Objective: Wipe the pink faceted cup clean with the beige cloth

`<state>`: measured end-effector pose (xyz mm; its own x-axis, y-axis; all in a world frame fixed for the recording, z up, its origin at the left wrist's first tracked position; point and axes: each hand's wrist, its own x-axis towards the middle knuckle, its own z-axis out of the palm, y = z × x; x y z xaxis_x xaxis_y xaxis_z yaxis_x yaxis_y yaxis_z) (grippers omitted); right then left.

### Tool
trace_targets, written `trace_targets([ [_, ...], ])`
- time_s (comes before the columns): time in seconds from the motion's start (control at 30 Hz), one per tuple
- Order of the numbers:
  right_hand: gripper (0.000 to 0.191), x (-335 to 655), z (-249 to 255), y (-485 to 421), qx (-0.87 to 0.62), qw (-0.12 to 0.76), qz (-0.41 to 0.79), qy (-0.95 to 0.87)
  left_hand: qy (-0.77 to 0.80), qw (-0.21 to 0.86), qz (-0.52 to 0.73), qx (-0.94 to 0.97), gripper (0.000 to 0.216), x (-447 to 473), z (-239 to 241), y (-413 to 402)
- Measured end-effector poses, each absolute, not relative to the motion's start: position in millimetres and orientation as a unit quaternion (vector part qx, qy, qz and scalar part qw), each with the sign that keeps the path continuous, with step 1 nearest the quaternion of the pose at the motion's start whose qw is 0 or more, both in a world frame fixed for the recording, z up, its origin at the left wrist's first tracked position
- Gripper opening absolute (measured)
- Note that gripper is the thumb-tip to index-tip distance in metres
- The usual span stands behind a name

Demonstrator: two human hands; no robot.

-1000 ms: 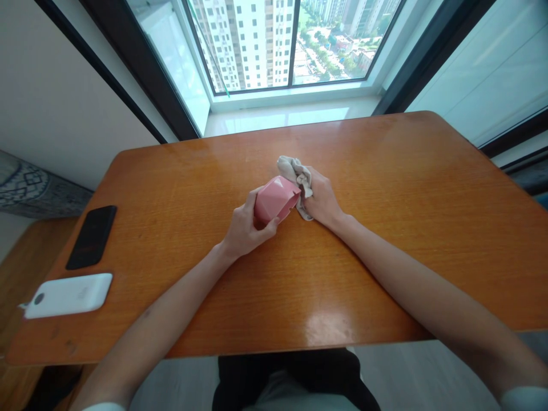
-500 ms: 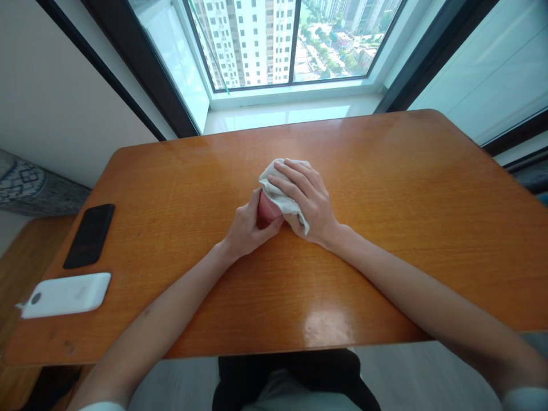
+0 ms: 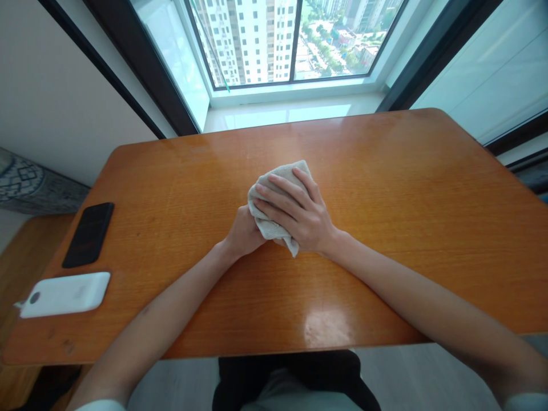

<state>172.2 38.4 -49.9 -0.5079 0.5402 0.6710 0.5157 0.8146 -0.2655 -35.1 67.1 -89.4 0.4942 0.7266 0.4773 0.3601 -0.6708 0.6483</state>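
Observation:
A pale grey cloth (image 3: 278, 228) is draped between my two hands above the middle of the wooden table (image 3: 411, 200). My right hand (image 3: 299, 211) presses on it from above, its fingers stretched over the fabric. At the cloth's left side is my left hand (image 3: 247, 231), its fingers mostly covered by the fabric. The pink rounded object that this hand gripped in the earlier view is hidden under the cloth now, and its exact kind cannot be made out.
On the table's left side lie a black phone (image 3: 88, 235) and, nearer to me, a white phone-like device (image 3: 65, 295). A window (image 3: 291, 45) stands beyond the table's far edge. A patterned grey cushion (image 3: 38, 182) is at far left.
My right hand has slid left and slightly nearer with the cloth. The cloth now covers the pink object and most of my left hand's fingers, which showed before.

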Motion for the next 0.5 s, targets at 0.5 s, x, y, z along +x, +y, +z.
trace_targets([
  [0.5, 0.053, 172, -65, 50, -0.356, 0.452, 0.017, -0.818, 0.413, 0.346, 0.381, 0.751, 0.050, -28, -78, 60],
])
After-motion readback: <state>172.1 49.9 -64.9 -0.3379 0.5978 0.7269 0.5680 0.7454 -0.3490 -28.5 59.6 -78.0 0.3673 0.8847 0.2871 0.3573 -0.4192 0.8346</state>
